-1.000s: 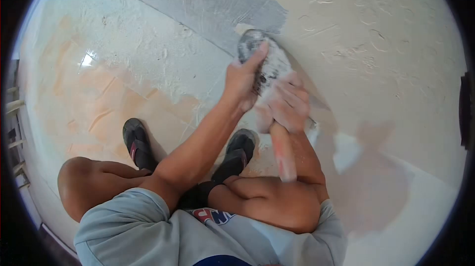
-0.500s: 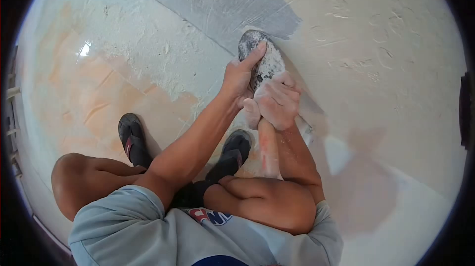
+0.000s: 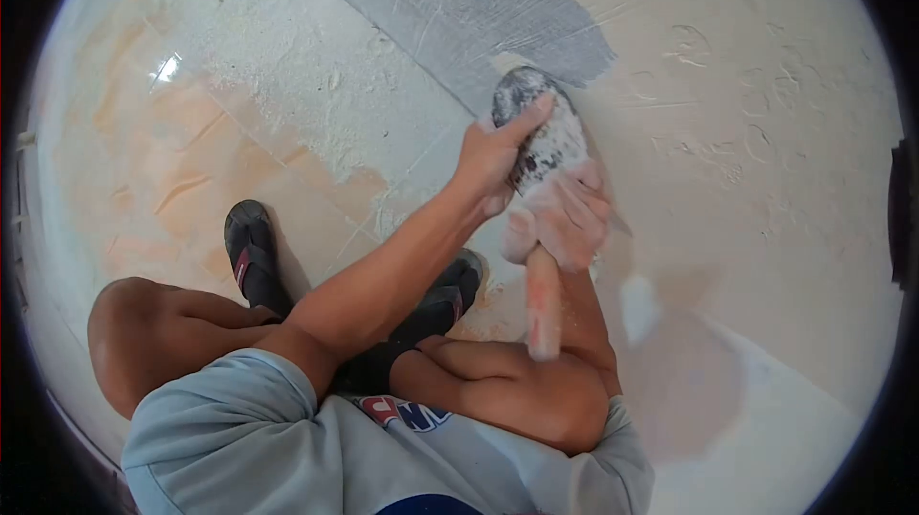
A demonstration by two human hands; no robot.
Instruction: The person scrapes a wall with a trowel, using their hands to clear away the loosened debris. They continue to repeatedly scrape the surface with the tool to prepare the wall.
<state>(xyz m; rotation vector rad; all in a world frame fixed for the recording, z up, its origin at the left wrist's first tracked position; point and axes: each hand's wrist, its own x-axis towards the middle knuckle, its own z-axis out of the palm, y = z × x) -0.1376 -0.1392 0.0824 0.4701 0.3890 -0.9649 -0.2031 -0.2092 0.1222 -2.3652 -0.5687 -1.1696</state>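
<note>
A long-handled scraping tool with a rounded dark blade (image 3: 552, 145), dusted with white powder, lies along the pale surface ahead of me. My left hand (image 3: 493, 161) grips the blade from its left side, thumb laid over the top face. Lower down, my right hand (image 3: 568, 218), coated in white dust, is wrapped round the tool where blade and handle meet. Its pale handle (image 3: 543, 309), with reddish marks, sticks out below that hand toward my knee. The blade's rounded tip is at the lower edge of a grey streaked patch (image 3: 479, 12).
White powder and crumbs (image 3: 287, 65) lie across the tiled floor (image 3: 182, 161) on the left. Shallow curved marks show in the cream surface (image 3: 756, 190) on the right. My dark shoes (image 3: 251, 242) and bent knees are close below my arms.
Both hands and the tool appear a little farther right and lower in view. The surroundings have shifted too, so the head has moved. The grip looks the same.
</note>
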